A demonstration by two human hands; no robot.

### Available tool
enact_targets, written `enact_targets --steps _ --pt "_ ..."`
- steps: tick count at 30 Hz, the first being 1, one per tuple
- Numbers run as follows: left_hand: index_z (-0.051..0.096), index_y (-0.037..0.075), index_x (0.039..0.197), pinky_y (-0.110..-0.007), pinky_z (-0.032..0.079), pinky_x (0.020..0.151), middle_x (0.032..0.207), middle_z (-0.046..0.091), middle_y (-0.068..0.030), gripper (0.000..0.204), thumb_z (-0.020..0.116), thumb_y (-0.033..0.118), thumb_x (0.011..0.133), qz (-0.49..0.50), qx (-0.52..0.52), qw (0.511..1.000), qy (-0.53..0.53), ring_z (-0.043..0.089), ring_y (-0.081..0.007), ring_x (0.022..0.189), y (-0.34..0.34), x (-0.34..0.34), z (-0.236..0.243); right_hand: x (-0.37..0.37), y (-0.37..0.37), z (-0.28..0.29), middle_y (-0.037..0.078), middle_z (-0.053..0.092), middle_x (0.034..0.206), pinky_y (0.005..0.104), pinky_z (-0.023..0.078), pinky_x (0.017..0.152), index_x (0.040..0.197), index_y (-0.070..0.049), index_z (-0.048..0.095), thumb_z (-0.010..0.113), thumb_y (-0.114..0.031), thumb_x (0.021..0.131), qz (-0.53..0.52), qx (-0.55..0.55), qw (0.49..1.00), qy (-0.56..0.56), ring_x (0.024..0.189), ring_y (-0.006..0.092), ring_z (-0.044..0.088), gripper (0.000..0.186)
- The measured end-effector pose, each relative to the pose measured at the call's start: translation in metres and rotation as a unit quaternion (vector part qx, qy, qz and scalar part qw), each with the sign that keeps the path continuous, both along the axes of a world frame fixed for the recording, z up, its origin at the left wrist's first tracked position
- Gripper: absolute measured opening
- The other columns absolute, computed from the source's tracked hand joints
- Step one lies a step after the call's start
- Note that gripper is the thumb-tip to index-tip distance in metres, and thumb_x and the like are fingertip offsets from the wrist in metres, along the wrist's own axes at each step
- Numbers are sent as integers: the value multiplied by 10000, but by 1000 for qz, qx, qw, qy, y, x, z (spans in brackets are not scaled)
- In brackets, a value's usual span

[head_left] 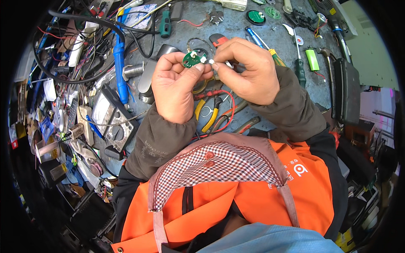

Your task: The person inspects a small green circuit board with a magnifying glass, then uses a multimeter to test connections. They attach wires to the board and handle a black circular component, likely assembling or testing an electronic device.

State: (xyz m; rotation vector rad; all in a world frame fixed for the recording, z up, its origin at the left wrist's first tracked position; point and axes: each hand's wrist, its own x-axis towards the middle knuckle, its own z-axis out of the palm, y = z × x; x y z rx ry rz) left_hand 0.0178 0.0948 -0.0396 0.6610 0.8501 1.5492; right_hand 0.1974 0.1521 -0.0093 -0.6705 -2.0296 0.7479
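Note:
Between the thumb and fingers of my left hand point(175, 86) is a small round green circuit board point(190, 60) with white sockets on it. My right hand point(251, 69) pinches a small white plug point(211, 62) right beside the board's edge. Whether the plug touches its socket is too small to tell. A thin dark cable point(201, 39) loops above the board, close to both hands. Just beneath the hands lie a red test probe point(214, 93) and yellow-handled pliers point(212, 118).
An analog multimeter point(116, 126) and a blue soldering iron point(120, 67) lie left, beside tangled cables. A green-handled screwdriver point(165, 25) lies at the back. On the right are another screwdriver point(300, 69), a green battery cell point(312, 60), a hammer point(328, 59) and a black case point(348, 90).

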Motion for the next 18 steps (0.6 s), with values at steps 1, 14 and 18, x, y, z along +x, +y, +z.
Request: enact_targets --steps 1,14,18 --pt "531 -15 1099 -327 632 801 1006 700 -141 208 640 -67 930 0 2 1000 6 726 -205 891 0 0 0 0 0 0 110 652 835 315 497 583 885 6 665 689 10 820 -1 4 1000 -11 689 218 646 69" --pt "528 -22 1088 -315 632 815 1010 690 -145 213 644 -95 925 36 38 998 39 724 -188 896 -4 9 -1 -8 -6 -9 90 646 803 297 490 563 877 4 671 708 -12 819 -17 -75 997 23 655 160 631 71" --pt "526 -21 1085 -313 631 817 1020 685 -139 215 642 -104 924 46 42 997 36 719 -177 898 -4 10 -1 -10 -5 -9 84 657 811 284 509 578 889 6 669 712 -13 841 -12 -57 998 40 659 148 644 67"
